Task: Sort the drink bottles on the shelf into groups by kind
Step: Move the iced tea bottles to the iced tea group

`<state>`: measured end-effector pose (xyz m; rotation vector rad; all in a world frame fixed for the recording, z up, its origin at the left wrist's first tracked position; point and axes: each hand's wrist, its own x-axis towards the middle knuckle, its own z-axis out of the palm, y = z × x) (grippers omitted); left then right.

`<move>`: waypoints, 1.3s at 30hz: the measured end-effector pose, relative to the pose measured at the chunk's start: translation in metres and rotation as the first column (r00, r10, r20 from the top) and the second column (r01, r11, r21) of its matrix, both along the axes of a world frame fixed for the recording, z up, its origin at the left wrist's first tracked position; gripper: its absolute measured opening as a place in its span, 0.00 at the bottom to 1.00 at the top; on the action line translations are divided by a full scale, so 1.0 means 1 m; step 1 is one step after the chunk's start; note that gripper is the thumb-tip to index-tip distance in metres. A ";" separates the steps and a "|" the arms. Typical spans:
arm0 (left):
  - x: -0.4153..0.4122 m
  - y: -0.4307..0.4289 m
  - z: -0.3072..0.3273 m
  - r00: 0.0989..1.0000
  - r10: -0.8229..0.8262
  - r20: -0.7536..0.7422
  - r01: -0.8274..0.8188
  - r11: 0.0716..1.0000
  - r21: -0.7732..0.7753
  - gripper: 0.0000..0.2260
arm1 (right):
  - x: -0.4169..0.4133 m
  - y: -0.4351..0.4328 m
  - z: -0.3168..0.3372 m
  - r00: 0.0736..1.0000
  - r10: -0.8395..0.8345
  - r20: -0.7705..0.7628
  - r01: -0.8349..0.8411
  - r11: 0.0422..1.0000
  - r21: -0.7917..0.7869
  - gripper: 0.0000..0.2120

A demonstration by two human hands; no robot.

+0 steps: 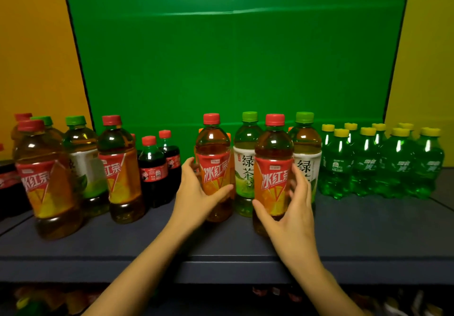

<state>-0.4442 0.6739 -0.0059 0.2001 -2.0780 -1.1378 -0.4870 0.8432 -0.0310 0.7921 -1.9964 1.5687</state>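
Two red-capped iced black tea bottles stand mid-shelf. My left hand point(196, 192) grips the left one point(213, 153) low on its label. My right hand point(292, 212) wraps round the right one point(273, 163), which stands nearer the front edge. Behind them stand two green-capped green tea bottles point(247, 168) point(307, 153). On the left stand more black tea bottles point(46, 175) point(120, 168), a green tea bottle point(83, 158) and small cola bottles point(153, 165). Several small green soda bottles with yellow caps point(368, 163) cluster at the right.
The dark shelf board point(172, 237) has bare room along its front edge. A green panel point(233, 57) backs the shelf, with yellow walls either side. Blurred goods lie on a lower shelf point(49, 301).
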 end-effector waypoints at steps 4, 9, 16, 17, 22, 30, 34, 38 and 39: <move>-0.016 -0.006 0.000 0.999 0.043 0.007 -0.043 0.997 0.069 0.39 | 0.001 -0.010 0.001 0.992 -0.123 0.040 0.121 0.991 0.054 0.48; -0.023 -0.009 -0.006 1.000 0.012 -0.023 -0.010 0.996 0.090 0.27 | -0.002 -0.016 0.000 0.982 -0.183 0.051 0.175 0.974 0.141 0.41; -0.001 -0.008 -0.013 0.993 -0.021 -0.116 0.037 0.990 0.139 0.23 | -0.002 -0.015 0.007 0.989 -0.009 0.146 -0.012 0.990 0.141 0.37; 0.003 -0.008 -0.013 0.991 -0.011 -0.130 0.030 0.989 0.147 0.23 | -0.002 -0.016 0.007 0.987 0.026 0.157 -0.048 0.990 0.135 0.37; 0.032 -0.016 -0.013 0.977 0.054 -0.206 -0.006 0.974 0.226 0.23 | 0.007 -0.028 0.008 0.958 0.201 0.205 -0.218 0.974 0.063 0.36; 0.126 -0.064 0.007 0.917 0.232 -0.325 -0.133 0.945 0.299 0.26 | 0.041 -0.082 0.020 0.866 0.455 0.209 -0.461 0.887 -0.024 0.36; 0.179 -0.098 0.006 0.887 0.327 -0.324 -0.224 0.922 0.317 0.28 | 0.068 -0.124 0.022 0.818 0.539 0.202 -0.550 0.835 -0.003 0.33; 0.233 -0.139 -0.002 0.851 0.429 -0.303 -0.343 0.891 0.297 0.26 | 0.105 -0.173 0.024 0.775 0.603 0.189 -0.617 0.787 0.022 0.38; 0.247 -0.150 -0.005 0.841 0.454 -0.294 -0.371 0.880 0.298 0.26 | 0.116 -0.186 0.025 0.761 0.623 0.181 -0.637 0.771 0.024 0.37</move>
